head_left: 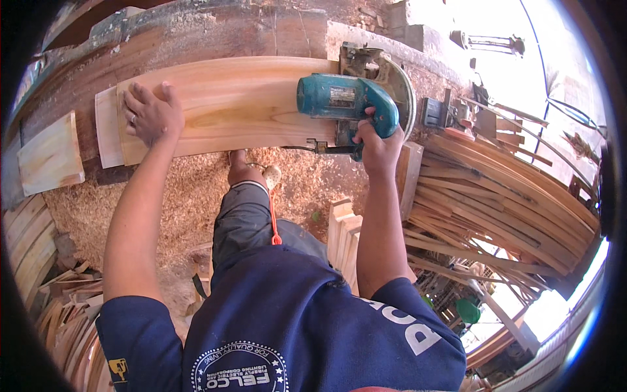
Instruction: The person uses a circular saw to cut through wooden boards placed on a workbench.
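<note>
A wide, pale wooden board (235,104) lies lengthwise across the workbench, with a thinner board (108,127) showing under its left end. My left hand (153,112) rests on the board's left part, fingers spread flat on the wood. At the right end sits a teal circular saw (333,97), its base plate on the board and its guard to the right. My right hand (377,147) is wrapped round the saw's rear handle. The blade itself is hidden.
Left of the board lies a short wood offcut (52,153). Sawdust and shavings (130,215) cover the floor below the bench (261,32). Long wood strips (503,202) are piled at the right, curved pieces (72,333) at the lower left. Short upright planks (343,235) stand beside my right forearm.
</note>
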### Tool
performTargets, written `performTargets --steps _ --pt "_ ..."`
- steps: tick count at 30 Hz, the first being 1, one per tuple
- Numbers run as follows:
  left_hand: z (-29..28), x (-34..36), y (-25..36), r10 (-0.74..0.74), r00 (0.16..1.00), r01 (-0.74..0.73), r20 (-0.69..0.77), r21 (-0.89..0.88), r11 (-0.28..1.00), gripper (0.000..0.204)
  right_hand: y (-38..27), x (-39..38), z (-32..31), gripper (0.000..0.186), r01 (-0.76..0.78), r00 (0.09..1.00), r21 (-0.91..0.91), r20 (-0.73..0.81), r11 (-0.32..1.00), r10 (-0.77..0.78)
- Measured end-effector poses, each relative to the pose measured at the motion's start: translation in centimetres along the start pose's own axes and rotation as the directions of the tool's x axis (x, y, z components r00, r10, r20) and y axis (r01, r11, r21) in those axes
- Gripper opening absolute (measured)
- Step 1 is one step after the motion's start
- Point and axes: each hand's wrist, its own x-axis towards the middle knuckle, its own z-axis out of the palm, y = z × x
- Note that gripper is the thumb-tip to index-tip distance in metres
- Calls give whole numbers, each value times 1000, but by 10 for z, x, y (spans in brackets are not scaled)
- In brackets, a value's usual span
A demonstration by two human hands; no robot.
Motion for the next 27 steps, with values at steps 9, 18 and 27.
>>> performTargets --steps 9,18,27 --pt "-1 -3 -7 19 997 -19 -69 2 1000 80 -4 5 -1 22 34 999 -13 40 999 -33" --pt "-37 3 -24 -26 998 23 -61 -43 999 80 -37 -2 7 27 31 996 17 78 999 -32" --pt "-115 22 -32 22 1000 -20 7 -160 987 69 -100 -110 -55 29 -130 990 -165 27 978 136"
